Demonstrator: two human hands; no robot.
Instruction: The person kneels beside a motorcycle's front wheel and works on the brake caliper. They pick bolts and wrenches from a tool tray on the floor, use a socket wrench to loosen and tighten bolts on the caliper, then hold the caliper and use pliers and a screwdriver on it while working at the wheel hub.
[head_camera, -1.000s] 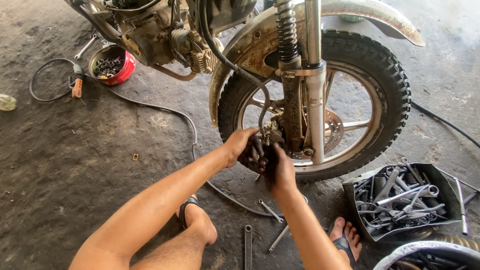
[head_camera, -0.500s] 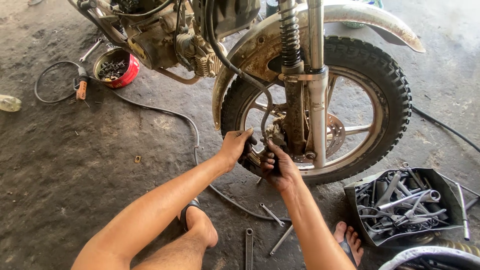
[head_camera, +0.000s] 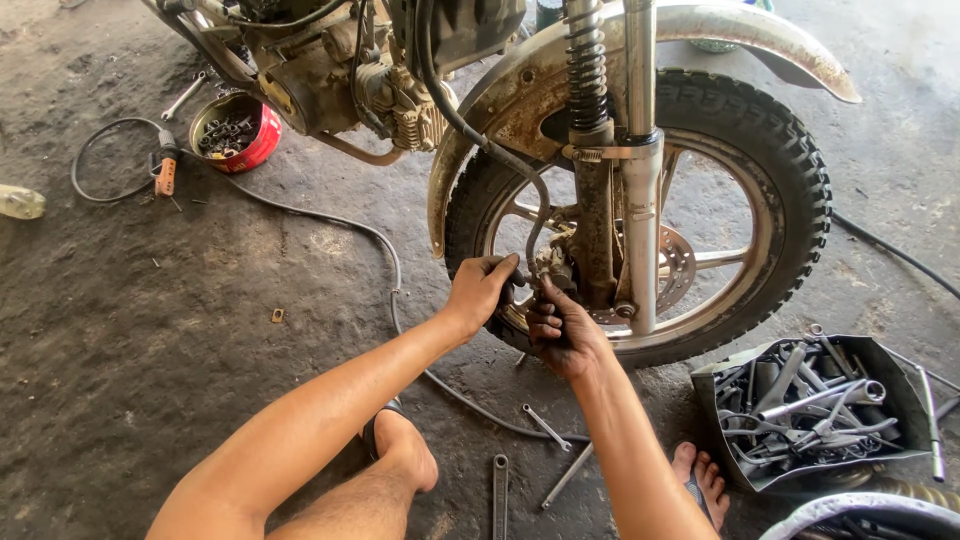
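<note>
Crouched at the motorcycle's front wheel (head_camera: 770, 200), we clamp our left hand (head_camera: 480, 290) and right hand (head_camera: 560, 325) on the brake caliper (head_camera: 550, 275) beside the fork leg (head_camera: 640, 230), where greasy fingers could slip and drop it onto the concrete floor (head_camera: 150, 330).

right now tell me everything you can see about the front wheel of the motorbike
The front wheel stands upright on the stained concrete floor. It has a knobby black tyre, a dull metal rim with cast spokes, and a drilled brake disc at the hub. A rusty, mud-caked mudguard arches over it, and the fork leg with its spring runs down to the axle. The left hand and right hand work at a dark part beside the fork's lower end.
</note>
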